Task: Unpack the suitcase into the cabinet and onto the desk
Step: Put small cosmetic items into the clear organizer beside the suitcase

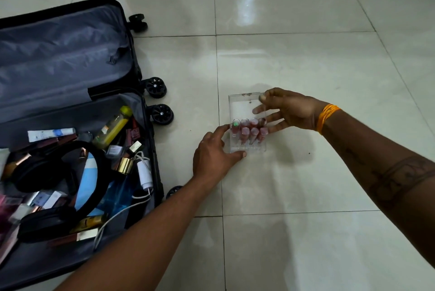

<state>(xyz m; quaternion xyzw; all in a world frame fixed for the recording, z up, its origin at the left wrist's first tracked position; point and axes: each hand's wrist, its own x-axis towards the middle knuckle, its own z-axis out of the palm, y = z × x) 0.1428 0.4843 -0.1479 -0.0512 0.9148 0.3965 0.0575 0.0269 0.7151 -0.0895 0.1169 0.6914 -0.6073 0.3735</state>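
A black suitcase [131, 59] lies open on the floor at the left. Its near half holds black headphones [58, 173], a yellow bottle [113, 128], a white tube [50, 134], a white charger with cable [144, 173] and several cosmetics. To its right a clear plastic organizer box [244, 111] with several pink lipsticks [248, 131] stands on the tiles. My left hand [215, 154] grips the box's near left corner. My right hand [287, 109] holds its far right edge, thumb on top.
Glossy pale floor tiles [306, 55] stretch to the right and ahead of the suitcase. Suitcase wheels [155, 86] stick out toward the box. The upper lid half shows only grey lining [61, 50].
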